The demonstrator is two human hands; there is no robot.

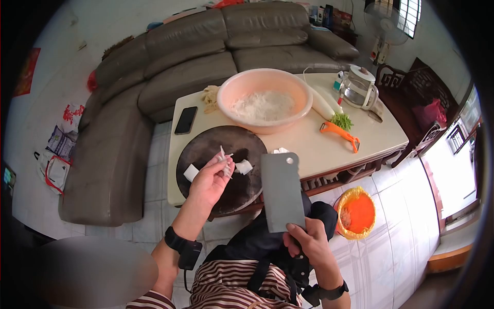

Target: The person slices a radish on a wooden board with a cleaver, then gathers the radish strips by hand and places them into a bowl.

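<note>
Over the round dark chopping board [206, 144], my left hand [210, 180] holds several thin white strips [225, 162] in its fingers. White pieces lie on the board on either side of that hand, one at the left [191, 172] and one at the right [243, 166]. My right hand [309, 241] grips the handle of a broad grey cleaver [282, 190], its blade upright beside the board's right edge. Behind the board, a large pink basin [265, 123] contains white shreds [263, 105].
On the table [309, 159] are a phone [186, 120], a cloth [210, 99], white radishes [323, 104], an orange peeler [340, 135] and a glass kettle [357, 87]. An orange bin [356, 212] stands on the floor at the right. Behind is a sofa [180, 82].
</note>
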